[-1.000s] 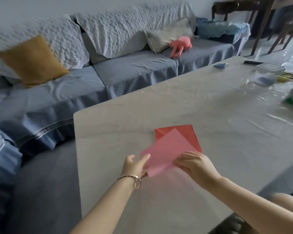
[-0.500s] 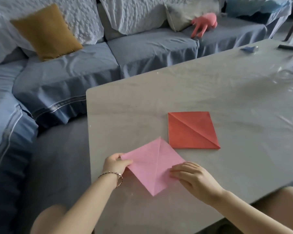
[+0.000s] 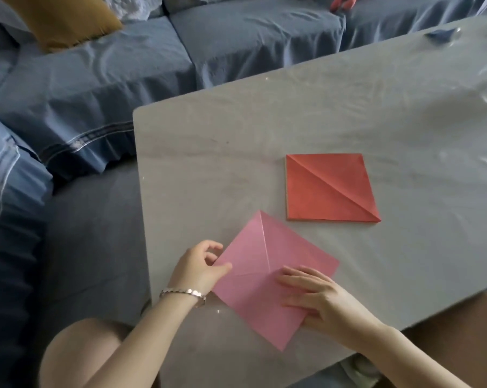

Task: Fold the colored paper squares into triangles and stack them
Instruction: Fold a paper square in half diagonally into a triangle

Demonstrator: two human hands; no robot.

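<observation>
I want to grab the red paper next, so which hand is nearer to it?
Right. The right hand lies flat on the pink paper, just below the red paper; the left hand pinches the pink paper's far-left corner.

A grey table point(image 3: 320, 113) stands beside a blue sofa point(image 3: 96, 88) bearing a mustard cushion point(image 3: 68, 18).

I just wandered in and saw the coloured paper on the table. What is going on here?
A person is working with paper squares at a grey table. The left hand pinches the left corner of a pink paper square, which lies unfolded and shows crease lines, while the right hand presses flat on its lower right part. A red paper square with a diagonal crease lies apart, farther back on the table, touched by neither hand. No folded triangle or stack shows yet.
</observation>
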